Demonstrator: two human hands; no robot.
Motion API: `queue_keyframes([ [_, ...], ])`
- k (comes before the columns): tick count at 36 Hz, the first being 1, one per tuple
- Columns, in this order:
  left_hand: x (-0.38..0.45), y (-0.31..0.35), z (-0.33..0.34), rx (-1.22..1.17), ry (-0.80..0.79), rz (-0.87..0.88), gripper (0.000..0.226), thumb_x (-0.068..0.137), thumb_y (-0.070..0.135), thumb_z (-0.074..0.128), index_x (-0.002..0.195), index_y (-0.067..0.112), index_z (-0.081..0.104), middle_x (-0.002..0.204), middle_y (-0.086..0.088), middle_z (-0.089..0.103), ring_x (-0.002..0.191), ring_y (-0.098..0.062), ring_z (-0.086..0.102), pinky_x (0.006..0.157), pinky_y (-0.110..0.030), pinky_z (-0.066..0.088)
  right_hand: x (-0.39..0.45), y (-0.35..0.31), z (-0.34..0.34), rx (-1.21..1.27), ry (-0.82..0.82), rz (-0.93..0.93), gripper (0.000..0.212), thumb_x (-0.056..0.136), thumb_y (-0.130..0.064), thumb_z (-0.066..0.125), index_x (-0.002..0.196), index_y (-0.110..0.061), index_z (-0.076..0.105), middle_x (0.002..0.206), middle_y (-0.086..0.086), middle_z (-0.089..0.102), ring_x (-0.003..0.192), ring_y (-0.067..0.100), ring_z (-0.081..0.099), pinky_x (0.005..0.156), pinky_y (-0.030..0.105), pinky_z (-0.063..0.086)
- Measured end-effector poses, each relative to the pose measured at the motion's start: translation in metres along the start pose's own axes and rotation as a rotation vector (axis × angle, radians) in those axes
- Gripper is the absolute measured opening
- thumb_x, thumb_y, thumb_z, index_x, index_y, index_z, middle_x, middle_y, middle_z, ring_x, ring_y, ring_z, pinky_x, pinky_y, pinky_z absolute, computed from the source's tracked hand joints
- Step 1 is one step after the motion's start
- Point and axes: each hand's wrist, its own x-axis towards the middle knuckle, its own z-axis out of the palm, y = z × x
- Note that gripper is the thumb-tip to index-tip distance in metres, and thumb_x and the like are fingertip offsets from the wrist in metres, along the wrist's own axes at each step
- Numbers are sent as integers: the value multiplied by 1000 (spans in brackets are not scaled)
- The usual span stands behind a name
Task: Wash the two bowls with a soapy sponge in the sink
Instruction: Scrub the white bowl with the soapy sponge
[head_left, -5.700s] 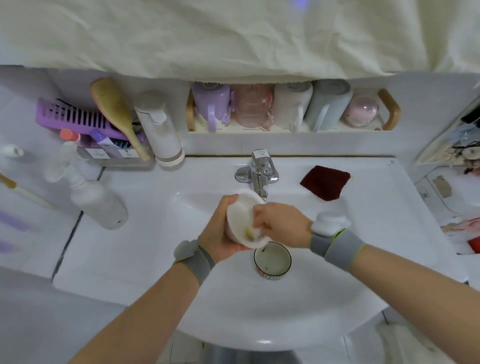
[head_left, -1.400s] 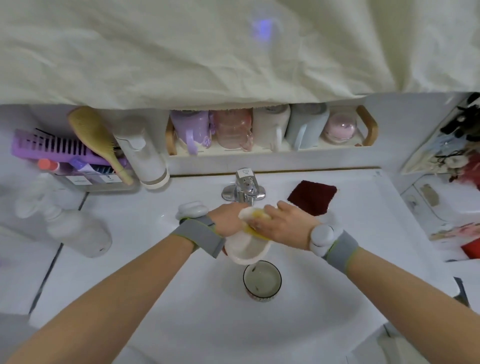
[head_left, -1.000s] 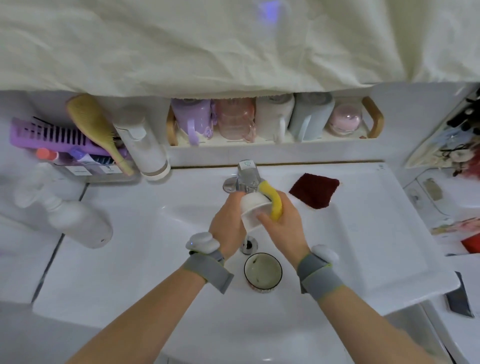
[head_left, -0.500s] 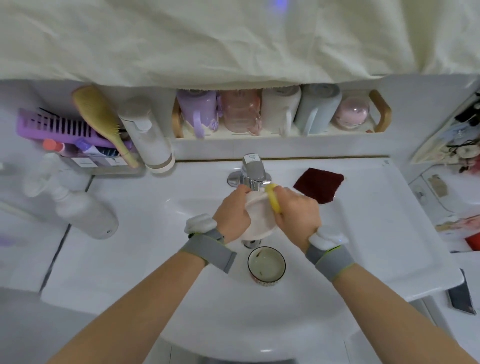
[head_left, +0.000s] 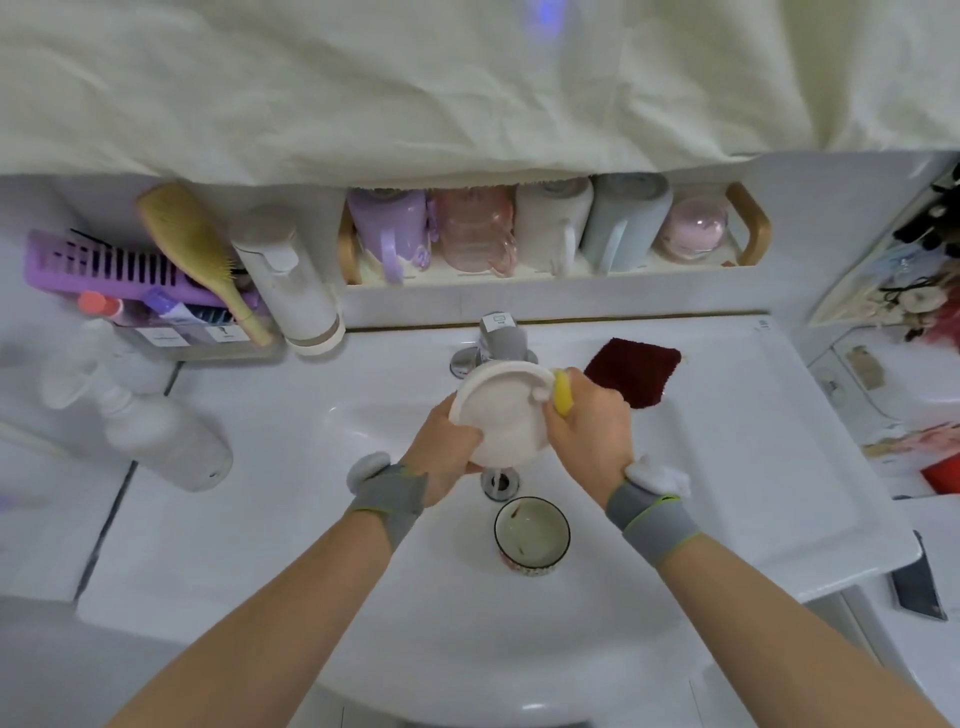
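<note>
Standing over the white sink (head_left: 322, 519), the person holds a white bowl (head_left: 506, 415) above the basin, just in front of the faucet (head_left: 501, 343). That bowl is turned over and tilted, its flat base facing up and toward the person, its mouth pointing down and away toward the faucet. The left hand (head_left: 447, 452) grips it from the lower left, fingers curled round its side. The right hand (head_left: 589, 434) is clenched on a yellow sponge (head_left: 562, 397), pressing it against the bowl's right edge; the sponge's long side runs roughly front to back, and a dab of white foam sits where it meets the bowl. Both wrists wear grey bands.

Below the hands, the drain (head_left: 500, 480) shows in the basin floor. Nearer the person than the drain, a second bowl (head_left: 531, 535) with a dark rim stands upright on the basin floor, mouth up, apart from both hands, some cloudy liquid inside.

On the sink deck to the right of the faucet lies a dark red cloth (head_left: 636, 376). To the left, a white pump bottle (head_left: 150, 421) lies on the counter, and a wooden hairbrush (head_left: 197, 249) leans in a purple basket (head_left: 93, 265). Upturned cups (head_left: 550, 223) line a shelf behind the faucet.
</note>
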Motion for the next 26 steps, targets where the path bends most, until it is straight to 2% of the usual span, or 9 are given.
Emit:
queue_keyframes([
  [2,2,2,1,172,17,39,45,80,-6,43,121,11,48,112,-13,52,107,-34,51,84,-52,54,-1,5,6,-9,-94,56,19,90,-24,54,90,-5,56,78,16,64,74,38,58,62,35,39],
  [4,8,8,7,668,45,77,43,80,-2,46,123,3,43,114,-18,54,108,-37,53,88,-45,50,1,2,7,-187,-185,6,16,88,-23,52,92,-7,54,82,16,65,78,37,60,61,33,37],
  [7,14,17,20,1175,149,86,45,88,-3,45,130,6,36,122,-17,55,111,-36,54,83,-34,44,4,-9,8,-448,-187,-224,21,66,-12,72,75,-9,53,56,6,59,44,28,55,44,25,26],
  [9,14,19,17,1031,132,127,48,87,-4,44,133,8,38,123,-17,56,112,-35,54,75,-30,44,8,-11,6,-413,-142,-269,21,63,-8,72,72,-9,53,51,5,56,38,28,52,42,24,23],
  [14,6,9,-6,-35,8,-101,54,85,-14,37,134,9,45,124,-14,52,112,-36,50,86,-49,52,8,-1,4,-15,-49,26,19,89,-22,54,95,-5,59,78,16,66,73,37,58,63,38,44],
  [17,7,16,3,359,22,0,51,85,-9,42,134,5,43,124,-18,53,116,-38,50,91,-47,51,5,3,10,-47,-141,122,20,89,-26,52,90,-6,57,85,17,66,84,38,60,66,37,44],
  [19,8,27,12,859,136,50,47,89,-4,44,134,6,40,128,-19,54,118,-35,52,93,-39,44,4,4,12,-224,-200,30,23,90,-28,49,96,-6,54,91,17,65,87,38,60,65,34,39],
  [21,10,33,15,1026,213,103,46,89,-4,45,133,8,39,126,-16,55,116,-34,53,90,-36,43,4,0,6,-343,-180,-84,23,92,-28,47,100,-7,52,91,16,65,83,37,60,63,33,35],
  [26,8,22,-7,166,76,40,55,81,-13,37,128,13,51,108,-12,56,101,-32,52,83,-44,51,12,-8,-12,-231,-33,-109,21,92,-25,49,99,-6,54,79,15,65,72,39,59,61,31,29],
])
